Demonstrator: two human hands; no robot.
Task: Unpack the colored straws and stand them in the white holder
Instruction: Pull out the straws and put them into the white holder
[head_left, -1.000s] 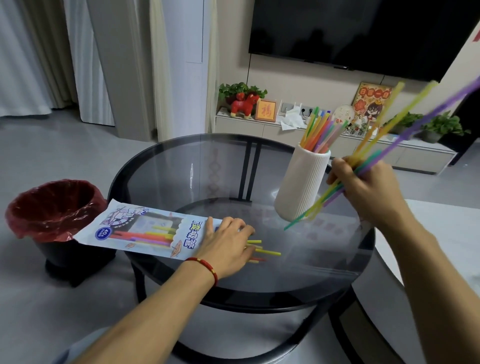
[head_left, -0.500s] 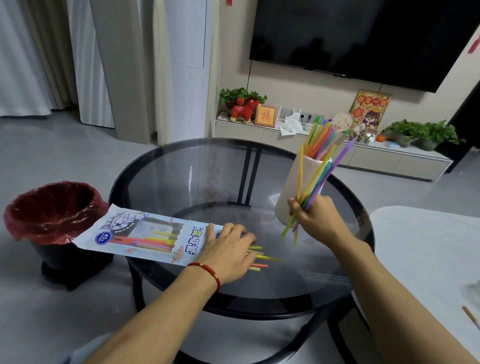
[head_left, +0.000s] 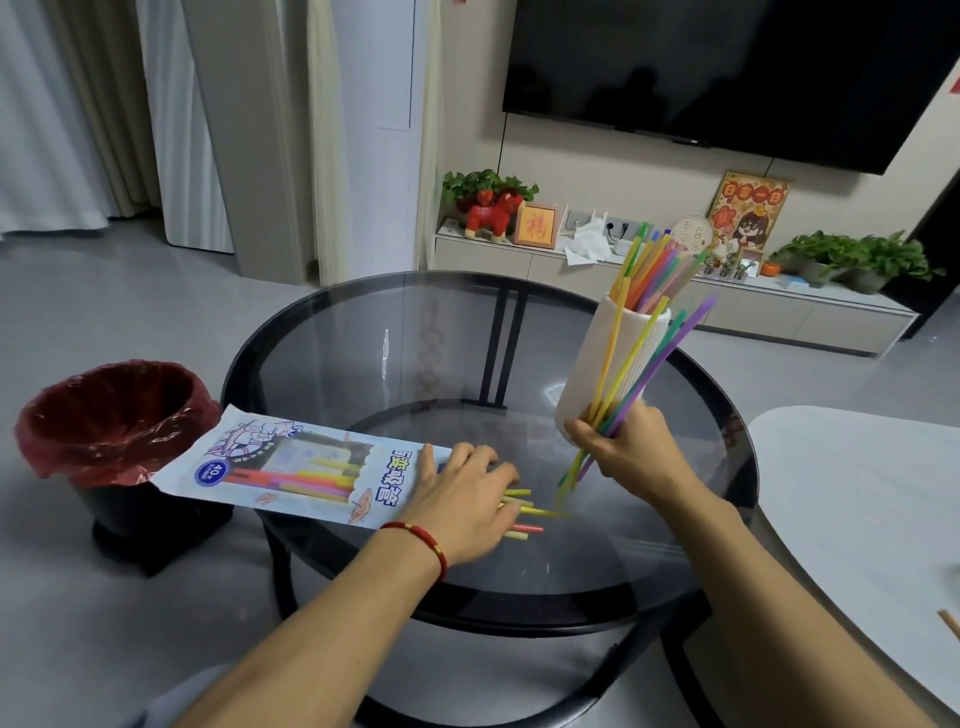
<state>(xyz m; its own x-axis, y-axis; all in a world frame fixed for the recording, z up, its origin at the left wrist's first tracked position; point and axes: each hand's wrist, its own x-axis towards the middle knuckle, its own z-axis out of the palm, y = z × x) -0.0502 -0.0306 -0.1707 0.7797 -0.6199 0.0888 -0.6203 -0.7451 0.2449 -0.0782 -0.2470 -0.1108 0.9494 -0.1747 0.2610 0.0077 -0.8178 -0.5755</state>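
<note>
straws (head_left: 631, 384) in right hand (head_left: 626, 447) (fanned)

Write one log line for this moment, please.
right hand: grips straw bundle | left hand: pins packet | holder: partly filled

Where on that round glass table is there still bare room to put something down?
Free: the far half of the glass table, behind the straw packet and left of the white holder; also the near rim. Crowded: the middle, with left hand, loose straws and right hand.
</note>
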